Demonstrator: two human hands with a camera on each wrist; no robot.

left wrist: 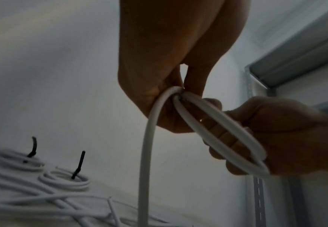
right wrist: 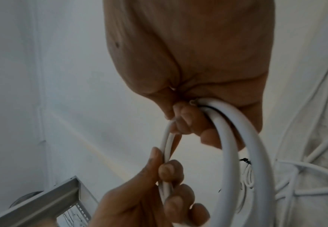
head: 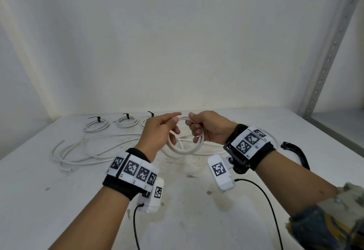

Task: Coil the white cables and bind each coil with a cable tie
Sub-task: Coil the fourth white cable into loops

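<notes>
A part-wound coil of white cable (head: 183, 152) hangs in the air between my hands, above the white table (head: 197, 210). My right hand (head: 194, 129) grips the coil's loops (right wrist: 229, 153) in its curled fingers. My left hand (head: 173, 125) holds the coil's other side, thumb and curled fingers pinching a strand (right wrist: 167, 145), with the index finger stretched out. A trailing strand (left wrist: 146, 153) drops from the left hand toward the table. Loose white cables (head: 82, 157) lie tangled at left. A bunch of black cable ties (head: 297, 153) lies at right, past my right wrist.
Three tied coils lie in a row by the back wall: one (head: 96, 126), a second (head: 126, 123), and a third (head: 144, 122) partly hidden by my left hand. A perforated metal shelf upright (head: 331, 52) rises at right. Black wrist-camera leads hang below my forearms.
</notes>
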